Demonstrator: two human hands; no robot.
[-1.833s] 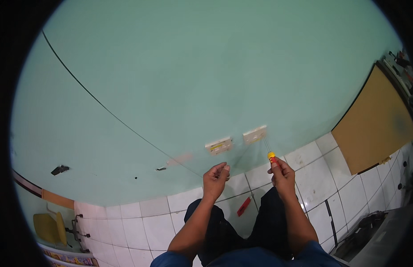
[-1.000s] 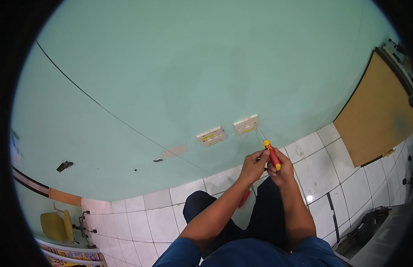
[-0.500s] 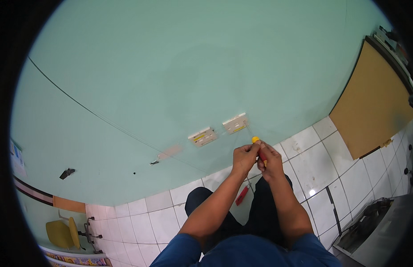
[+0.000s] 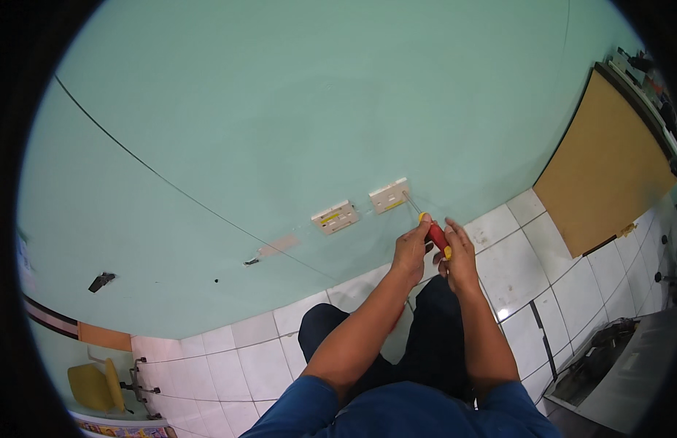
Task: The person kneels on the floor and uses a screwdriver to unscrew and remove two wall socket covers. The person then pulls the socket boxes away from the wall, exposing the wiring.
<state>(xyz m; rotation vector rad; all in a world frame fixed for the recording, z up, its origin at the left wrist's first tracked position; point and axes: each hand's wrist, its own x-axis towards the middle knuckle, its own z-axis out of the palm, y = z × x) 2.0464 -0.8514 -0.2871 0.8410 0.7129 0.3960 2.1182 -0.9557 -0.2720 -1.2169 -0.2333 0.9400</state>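
Observation:
A screwdriver [image 4: 438, 236] with a red handle and yellow ends slants up to the left. Its tip meets the right-hand side of a white wall plate [image 4: 388, 198] low on the green wall. My left hand [image 4: 409, 254] closes on the handle near the yellow collar, thumb on top. Around the butt end is my right hand [image 4: 461, 257], its fingers loosely stretched along the handle's right side. Left of this plate sits a second wall plate [image 4: 336, 217] with a yellow strip. A red object [image 4: 398, 318] on the floor is mostly hidden by my left forearm.
A thin dark cable [image 4: 163, 177] runs slantwise down the wall. To the right stands a brown board [image 4: 608, 160]. An opened grey case [image 4: 623, 372] with cables inside lies at lower right. A yellow chair [image 4: 90, 387] is at far left. White tiles [image 4: 513, 277] cover the floor.
The view has shifted slightly. My right hand has moved right and its fingers have loosened, showing more of the red handle. The red object is now more hidden behind my left forearm.

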